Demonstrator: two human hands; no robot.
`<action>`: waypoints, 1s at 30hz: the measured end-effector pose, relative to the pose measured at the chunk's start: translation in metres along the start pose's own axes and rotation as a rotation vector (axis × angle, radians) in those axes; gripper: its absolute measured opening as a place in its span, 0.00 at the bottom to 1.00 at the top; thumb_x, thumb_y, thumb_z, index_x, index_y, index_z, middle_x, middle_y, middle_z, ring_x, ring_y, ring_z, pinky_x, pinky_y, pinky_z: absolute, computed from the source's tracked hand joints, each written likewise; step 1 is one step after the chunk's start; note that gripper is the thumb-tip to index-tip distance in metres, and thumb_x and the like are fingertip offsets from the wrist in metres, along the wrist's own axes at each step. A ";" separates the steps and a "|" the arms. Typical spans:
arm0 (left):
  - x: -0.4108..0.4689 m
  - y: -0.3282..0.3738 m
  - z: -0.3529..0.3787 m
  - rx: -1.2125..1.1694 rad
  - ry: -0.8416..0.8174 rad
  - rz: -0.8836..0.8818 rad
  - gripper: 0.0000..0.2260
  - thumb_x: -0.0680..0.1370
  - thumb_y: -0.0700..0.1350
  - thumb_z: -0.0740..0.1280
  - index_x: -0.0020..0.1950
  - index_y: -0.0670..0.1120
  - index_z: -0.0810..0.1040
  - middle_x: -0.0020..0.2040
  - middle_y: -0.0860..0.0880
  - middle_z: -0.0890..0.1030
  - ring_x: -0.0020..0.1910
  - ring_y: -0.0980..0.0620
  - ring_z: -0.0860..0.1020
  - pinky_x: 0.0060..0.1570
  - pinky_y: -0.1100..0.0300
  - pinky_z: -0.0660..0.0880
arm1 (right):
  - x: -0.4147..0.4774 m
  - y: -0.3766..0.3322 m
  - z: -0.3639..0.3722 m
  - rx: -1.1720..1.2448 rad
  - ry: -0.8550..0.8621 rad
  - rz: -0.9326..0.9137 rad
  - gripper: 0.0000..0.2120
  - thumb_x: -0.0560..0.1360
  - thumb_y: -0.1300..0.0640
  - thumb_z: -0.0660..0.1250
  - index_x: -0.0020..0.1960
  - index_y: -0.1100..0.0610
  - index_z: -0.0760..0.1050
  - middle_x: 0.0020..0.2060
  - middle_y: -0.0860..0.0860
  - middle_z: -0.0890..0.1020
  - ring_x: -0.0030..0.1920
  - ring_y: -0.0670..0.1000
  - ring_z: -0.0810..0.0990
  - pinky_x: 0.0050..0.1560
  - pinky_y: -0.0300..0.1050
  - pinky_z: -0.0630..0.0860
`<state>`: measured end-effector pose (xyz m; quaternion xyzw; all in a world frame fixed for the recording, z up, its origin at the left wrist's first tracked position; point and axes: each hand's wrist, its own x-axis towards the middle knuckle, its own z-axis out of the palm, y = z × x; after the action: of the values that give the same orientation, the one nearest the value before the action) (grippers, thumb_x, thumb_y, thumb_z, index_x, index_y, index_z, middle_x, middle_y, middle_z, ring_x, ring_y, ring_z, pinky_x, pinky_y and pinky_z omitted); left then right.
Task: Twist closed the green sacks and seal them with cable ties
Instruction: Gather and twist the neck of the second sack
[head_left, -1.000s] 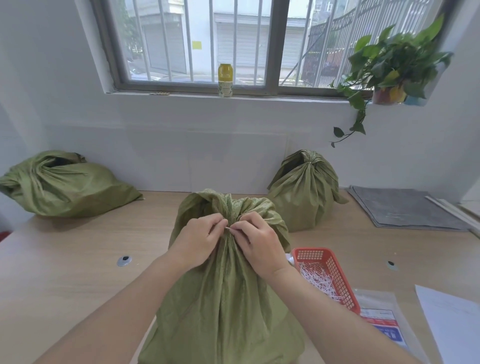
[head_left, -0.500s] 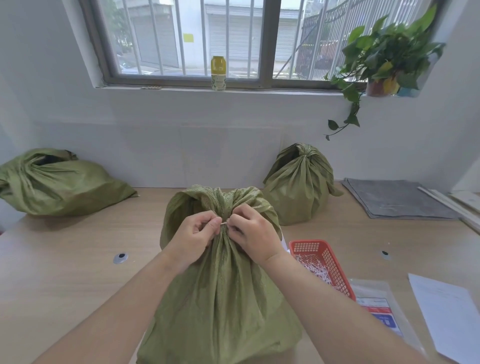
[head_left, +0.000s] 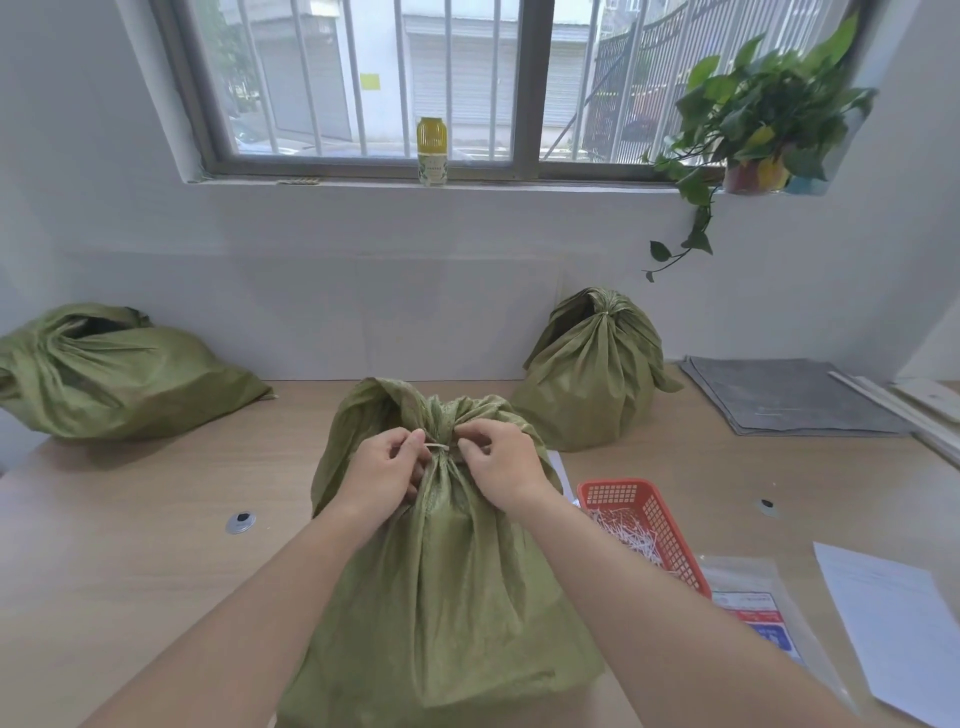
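Your left hand (head_left: 387, 467) and right hand (head_left: 498, 465) meet at the gathered neck of the olive-green woven sack (head_left: 447, 597), which stands on the light wooden tabletop (head_left: 130, 545) right before you. The curled fingers of each hand pinch the pale thin cable tie (head_left: 439, 446) looped round that neck. Just right of this sack sits a red plastic mesh basket (head_left: 670, 545) holding a heap of white ties (head_left: 628, 535), with a clear printed packet (head_left: 753, 618) and a white paper sheet (head_left: 893, 623) beyond. Behind the sack to the right stands a second green sack (head_left: 592, 384), tied. Well to its left a third green sack (head_left: 104, 379) lies slumped, mouth gaping.
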<state>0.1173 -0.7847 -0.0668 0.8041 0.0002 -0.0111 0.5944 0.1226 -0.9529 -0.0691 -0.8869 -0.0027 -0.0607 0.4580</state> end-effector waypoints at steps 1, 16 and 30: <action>0.000 0.002 -0.001 -0.004 0.006 -0.011 0.17 0.85 0.52 0.62 0.46 0.42 0.81 0.35 0.46 0.78 0.27 0.52 0.73 0.28 0.61 0.71 | -0.002 -0.005 -0.001 0.092 0.005 0.072 0.10 0.82 0.55 0.66 0.60 0.51 0.83 0.52 0.45 0.85 0.53 0.46 0.82 0.62 0.46 0.78; -0.064 0.032 0.005 -0.163 0.168 -0.135 0.17 0.82 0.61 0.55 0.57 0.56 0.80 0.57 0.47 0.82 0.57 0.45 0.80 0.65 0.44 0.74 | -0.049 -0.033 -0.026 0.394 0.163 0.322 0.25 0.85 0.41 0.49 0.67 0.53 0.77 0.59 0.51 0.79 0.62 0.54 0.74 0.66 0.53 0.68; -0.156 0.059 0.020 -0.224 0.151 -0.118 0.21 0.82 0.63 0.53 0.69 0.62 0.76 0.70 0.48 0.76 0.66 0.45 0.75 0.74 0.43 0.65 | -0.146 -0.032 -0.068 0.522 0.134 0.328 0.28 0.85 0.38 0.46 0.75 0.49 0.72 0.72 0.49 0.75 0.73 0.53 0.71 0.72 0.55 0.64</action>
<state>-0.0386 -0.8193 -0.0131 0.7300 0.0932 0.0145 0.6770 -0.0317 -0.9821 -0.0199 -0.7220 0.1551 -0.0415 0.6730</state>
